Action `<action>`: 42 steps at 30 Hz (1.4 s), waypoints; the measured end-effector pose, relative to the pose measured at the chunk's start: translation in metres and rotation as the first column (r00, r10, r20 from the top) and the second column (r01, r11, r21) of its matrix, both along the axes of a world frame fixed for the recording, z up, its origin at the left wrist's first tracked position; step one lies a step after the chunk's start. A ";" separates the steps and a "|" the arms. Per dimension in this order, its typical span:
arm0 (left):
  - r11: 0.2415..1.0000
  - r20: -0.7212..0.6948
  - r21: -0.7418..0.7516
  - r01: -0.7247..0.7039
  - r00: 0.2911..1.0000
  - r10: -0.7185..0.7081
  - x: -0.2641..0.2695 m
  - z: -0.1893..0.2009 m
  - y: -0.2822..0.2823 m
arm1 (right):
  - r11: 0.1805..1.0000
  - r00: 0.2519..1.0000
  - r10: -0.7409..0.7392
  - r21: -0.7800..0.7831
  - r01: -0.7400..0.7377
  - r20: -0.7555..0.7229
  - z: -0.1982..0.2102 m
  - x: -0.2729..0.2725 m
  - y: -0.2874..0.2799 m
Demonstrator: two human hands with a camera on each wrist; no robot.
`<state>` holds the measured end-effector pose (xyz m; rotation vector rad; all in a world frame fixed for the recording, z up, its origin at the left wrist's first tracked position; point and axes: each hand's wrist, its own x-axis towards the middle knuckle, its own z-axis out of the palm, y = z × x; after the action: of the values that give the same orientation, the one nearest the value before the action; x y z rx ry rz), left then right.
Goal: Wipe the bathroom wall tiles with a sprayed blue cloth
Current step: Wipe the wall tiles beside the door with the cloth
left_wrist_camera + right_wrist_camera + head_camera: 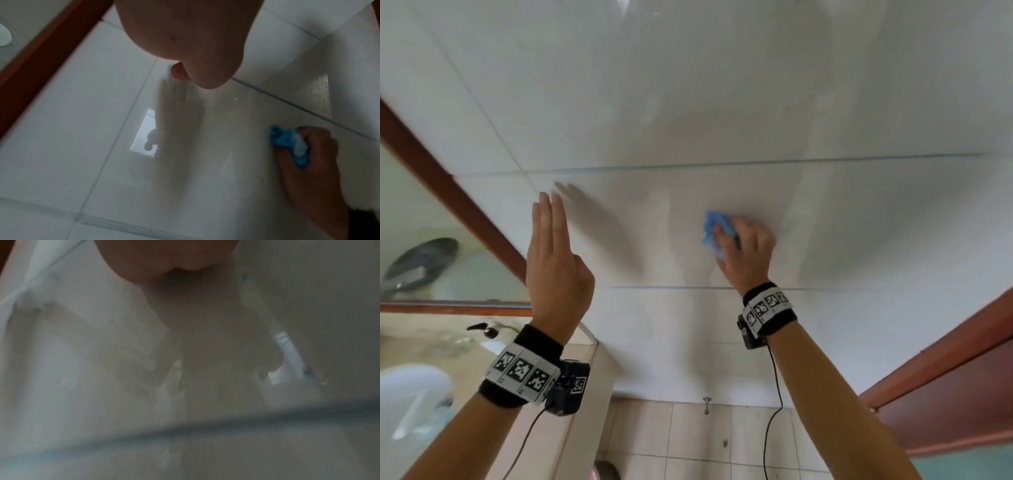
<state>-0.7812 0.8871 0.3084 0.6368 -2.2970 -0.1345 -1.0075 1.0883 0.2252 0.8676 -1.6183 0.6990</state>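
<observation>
White glossy wall tiles [688,102] fill most of the head view. My right hand [746,250] grips a crumpled blue cloth [714,229] and presses it against a tile at mid height. In the left wrist view the blue cloth [287,142] bulges out of the right hand [312,155] at the right. My left hand [551,253] is raised near the wall to the left, fingers straight and together, holding nothing. The right wrist view is blurred and shows only the heel of the hand [164,256] over tile [102,386].
A brown-framed mirror [431,219] hangs at the left, above a sink counter with a tap [482,329]. A brown door frame [945,370] runs along the lower right. Beige floor tiles [688,442] and a small wall valve [707,404] lie below.
</observation>
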 end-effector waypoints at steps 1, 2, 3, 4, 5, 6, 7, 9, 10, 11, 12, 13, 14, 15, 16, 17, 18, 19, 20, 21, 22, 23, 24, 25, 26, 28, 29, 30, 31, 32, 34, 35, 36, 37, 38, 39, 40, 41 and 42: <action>1.000 -0.001 0.002 -0.001 1.000 0.001 0.005 -0.002 -0.004 | 0.996 1.000 0.002 0.092 0.000 -0.026 -0.017 0.007 -0.008; 1.000 -0.002 0.004 0.005 1.000 -0.005 0.009 -0.004 -0.008 | 0.981 0.999 0.022 0.193 -0.014 -0.040 -0.032 0.014 -0.013; 1.000 -0.001 0.006 0.017 1.000 -0.017 0.012 -0.008 -0.010 | 0.955 0.998 0.049 0.293 -0.038 -0.031 -0.044 0.022 -0.015; 0.999 0.001 0.014 0.030 1.000 -0.030 0.013 -0.011 -0.013 | 0.932 0.997 0.075 0.355 -0.069 -0.003 -0.050 0.028 -0.012; 0.999 0.002 0.025 0.040 0.999 -0.040 0.014 -0.016 -0.017 | 0.932 0.994 0.091 0.347 -0.107 0.063 -0.055 0.034 -0.007; 0.999 0.000 0.039 0.035 0.999 -0.035 0.012 -0.021 -0.019 | 0.953 0.984 0.096 0.270 -0.134 0.150 -0.055 0.032 0.003; 0.998 -0.003 0.062 0.030 1.000 -0.030 0.010 -0.026 -0.023 | 0.983 0.966 0.080 0.142 -0.118 0.248 -0.054 0.031 0.016; 0.993 -0.005 0.115 0.012 1.000 -0.012 0.005 -0.037 -0.033 | 0.978 0.915 0.030 -0.203 0.057 0.402 -0.052 0.020 0.049; 0.991 -0.002 0.134 0.008 1.000 -0.008 0.003 -0.043 -0.038 | 0.914 0.895 0.017 -0.369 0.167 0.446 -0.051 0.013 0.064; 0.990 -0.001 0.142 0.011 1.000 -0.011 0.000 -0.049 -0.045 | 0.833 0.881 0.016 -0.494 0.250 0.473 -0.051 0.004 0.074; 0.989 0.001 0.146 0.021 1.000 -0.022 -0.001 -0.055 -0.052 | 0.762 0.878 0.019 -0.575 0.297 0.479 -0.052 -0.002 0.077; 0.988 -0.002 0.151 0.034 0.999 -0.034 -0.001 -0.061 -0.057 | 0.714 0.885 0.013 -0.624 0.318 0.466 -0.053 -0.006 0.073; 0.987 -0.010 0.151 0.049 0.999 -0.048 -0.001 -0.066 -0.063 | 0.683 0.898 0.000 -0.656 0.321 0.439 -0.053 -0.008 0.065; 0.987 -0.016 0.147 0.063 0.998 -0.062 0.001 -0.072 -0.066 | 0.667 0.910 -0.009 -0.675 0.314 0.414 -0.055 -0.006 0.054; 0.986 -0.025 0.148 0.079 0.997 -0.076 0.002 -0.077 -0.069 | 0.661 0.920 -0.020 -0.685 0.307 0.392 -0.059 -0.002 0.041; 0.983 -0.035 0.157 0.099 0.995 -0.095 0.005 -0.082 -0.069 | 0.667 0.925 -0.033 -0.681 0.303 0.379 -0.066 0.004 0.026; 0.978 -0.045 0.173 0.116 0.993 -0.110 0.008 -0.087 -0.070 | 0.680 0.927 -0.026 -0.673 0.291 0.374 -0.073 0.011 0.010; 0.974 -0.050 0.187 0.127 0.992 -0.120 0.010 -0.092 -0.070 | 0.702 0.923 0.014 -0.661 0.266 0.386 -0.079 0.019 -0.007; 0.971 -0.050 0.196 0.136 0.990 -0.129 0.012 -0.098 -0.069 | 0.740 0.909 0.072 -0.633 0.228 0.411 -0.087 0.029 -0.025; 0.969 -0.051 0.199 0.145 0.989 -0.138 0.012 -0.104 -0.068 | 0.803 0.897 0.105 -0.569 0.178 0.429 -0.095 0.040 -0.043; 0.968 -0.054 0.199 0.154 0.988 -0.146 0.012 -0.110 -0.066 | 0.888 0.910 0.101 -0.448 0.100 0.402 -0.102 0.050 -0.061; 0.967 -0.058 0.196 0.162 0.986 -0.154 0.011 -0.115 -0.064 | 0.962 0.938 0.088 -0.273 0.007 0.334 -0.110 0.062 -0.077; 0.967 -0.070 0.189 0.173 0.984 -0.163 0.009 -0.118 -0.061 | 0.993 0.966 0.102 -0.075 -0.086 0.239 -0.119 0.071 -0.089; 0.966 -0.089 0.181 0.185 0.981 -0.171 0.006 -0.121 -0.058 | 0.980 0.977 0.141 0.118 -0.160 0.161 -0.129 0.078 -0.096; 0.965 -0.107 0.175 0.197 0.978 -0.181 0.003 -0.123 -0.052 | 0.950 0.977 0.169 0.242 -0.196 0.130 -0.137 0.082 -0.095; 0.962 -0.134 0.161 0.222 0.970 -0.202 -0.003 -0.128 -0.035 | 0.956 0.962 0.157 0.210 -0.204 0.223 -0.152 0.081 -0.070; 0.959 -0.141 0.154 0.238 0.966 -0.217 -0.007 -0.132 -0.024 | 0.978 0.936 0.144 0.098 -0.185 0.322 -0.157 0.077 -0.048; 0.955 -0.142 0.149 0.256 0.961 -0.236 -0.012 -0.136 -0.011 | 0.992 0.908 0.120 -0.014 -0.125 0.402 -0.163 0.070 -0.021; 0.949 -0.137 0.149 0.277 0.957 -0.257 -0.017 -0.141 0.003 | 0.994 0.889 0.070 -0.104 -0.026 0.452 -0.167 0.061 0.010; 0.941 -0.130 0.156 0.300 0.951 -0.282 -0.023 -0.146 0.018 | 0.981 0.876 0.011 -0.174 0.084 0.483 -0.168 0.051 0.045; 0.920 -0.122 0.186 0.344 0.938 -0.326 -0.035 -0.152 0.047 | 0.908 0.829 -0.047 -0.323 0.268 0.558 -0.160 0.022 0.110; 0.913 -0.124 0.197 0.359 0.932 -0.340 -0.041 -0.154 0.059 | 0.835 0.798 -0.045 -0.416 0.360 0.601 -0.151 0.007 0.136; 0.908 -0.129 0.199 0.370 0.928 -0.350 -0.045 -0.156 0.070 | 0.742 0.777 -0.030 -0.506 0.439 0.629 -0.141 -0.008 0.156; 0.905 -0.133 0.196 0.377 0.925 -0.356 -0.048 -0.158 0.078 | 0.651 0.767 -0.008 -0.579 0.492 0.642 -0.136 -0.021 0.172; 0.906 -0.135 0.189 0.380 0.924 -0.359 -0.049 -0.160 0.085 | 0.577 0.769 0.018 -0.635 0.515 0.639 -0.132 -0.032 0.181; 0.907 -0.137 0.183 0.378 0.924 -0.358 -0.050 -0.162 0.088 | 0.526 0.779 0.049 -0.679 0.513 0.626 -0.129 -0.040 0.185; 0.910 -0.137 0.181 0.372 0.926 -0.351 -0.050 -0.164 0.090 | 0.493 0.794 0.074 -0.714 0.497 0.604 -0.130 -0.045 0.185; 0.915 -0.134 0.179 0.361 0.930 -0.341 -0.049 -0.167 0.090 | 0.471 0.809 0.094 -0.742 0.478 0.581 -0.132 -0.048 0.182; 0.922 -0.131 0.176 0.346 0.936 -0.326 -0.048 -0.171 0.088 | 0.456 0.823 0.097 -0.760 0.463 0.560 -0.136 -0.049 0.178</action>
<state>-0.8295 0.9755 0.1376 0.3148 -2.2945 -0.5507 -1.0564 1.2667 0.0894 -0.3537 -1.4566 1.5269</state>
